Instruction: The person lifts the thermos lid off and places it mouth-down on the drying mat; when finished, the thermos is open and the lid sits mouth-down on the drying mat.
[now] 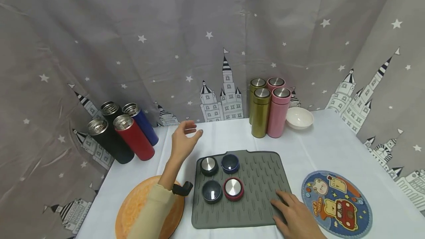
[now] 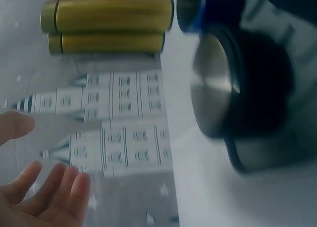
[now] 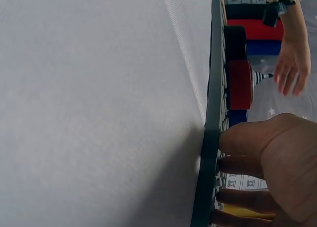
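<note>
We see the left hand [image 1: 185, 141] raised over the table [image 1: 232, 134], its thumb well apart from loosely bent fingers, a wide gap between them and nothing held. The right hand [image 1: 293, 215] is spread at the right edge of the grey mat [image 1: 262, 180], its fingertips touching the upper surface without closing round anything. On the left half of the mat, apart from both hands, we count four lids: two black lids [image 1: 211, 191], one red lid [image 1: 233, 189] and one blue lid [image 1: 230, 163]. The red one and the farther black one show silver tops; the other two show dark faces. To the left stand four uncapped bottles: two black bottles [image 1: 114, 143], one red bottle [image 1: 137, 139] and one blue bottle [image 1: 144, 124]. At the back right we count four capped ones: two gold bottles [image 1: 261, 117] and two pink bottles [image 1: 278, 117], with one white bowl [image 1: 299, 118] just beside them. One orange disc [image 1: 128, 209] lies partly under the left sleeve [image 1: 152, 211]; one blue placemat [image 1: 338, 204] lies right of the mat.
</note>
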A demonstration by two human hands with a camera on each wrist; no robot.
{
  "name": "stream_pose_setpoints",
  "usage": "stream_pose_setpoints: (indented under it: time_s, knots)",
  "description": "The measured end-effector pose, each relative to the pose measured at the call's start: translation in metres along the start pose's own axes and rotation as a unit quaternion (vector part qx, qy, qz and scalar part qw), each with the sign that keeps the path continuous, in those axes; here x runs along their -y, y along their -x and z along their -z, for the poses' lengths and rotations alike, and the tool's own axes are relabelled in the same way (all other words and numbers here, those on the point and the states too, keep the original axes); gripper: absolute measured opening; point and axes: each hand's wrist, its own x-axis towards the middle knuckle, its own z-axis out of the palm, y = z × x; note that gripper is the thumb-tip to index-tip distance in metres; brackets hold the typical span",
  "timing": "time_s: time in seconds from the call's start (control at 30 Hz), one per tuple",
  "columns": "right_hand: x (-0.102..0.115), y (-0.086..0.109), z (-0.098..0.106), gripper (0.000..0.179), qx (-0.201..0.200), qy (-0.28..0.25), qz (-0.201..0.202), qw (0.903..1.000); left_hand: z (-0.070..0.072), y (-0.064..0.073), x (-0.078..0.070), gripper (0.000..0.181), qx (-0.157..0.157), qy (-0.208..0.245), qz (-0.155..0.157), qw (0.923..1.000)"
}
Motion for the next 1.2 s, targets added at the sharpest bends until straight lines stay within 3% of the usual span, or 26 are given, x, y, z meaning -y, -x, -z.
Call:
stream_pose_setpoints:
  time_s: [0.77, 1.2]
  knots:
    - [-0.005, 0.000, -0.006, 0.040, -0.019, -0.001, 0.028, 0.9994, -0.095, -0.027, -0.050, 0.058, 0.107, 0.050, -0.021, 0.9928]
    - [-0.009, 0.001, -0.006, 0.039, -0.036, 0.000, 0.034, 0.9988, -0.138, -0.037, -0.069, 0.066, 0.128, 0.044, -0.029, 0.9903]
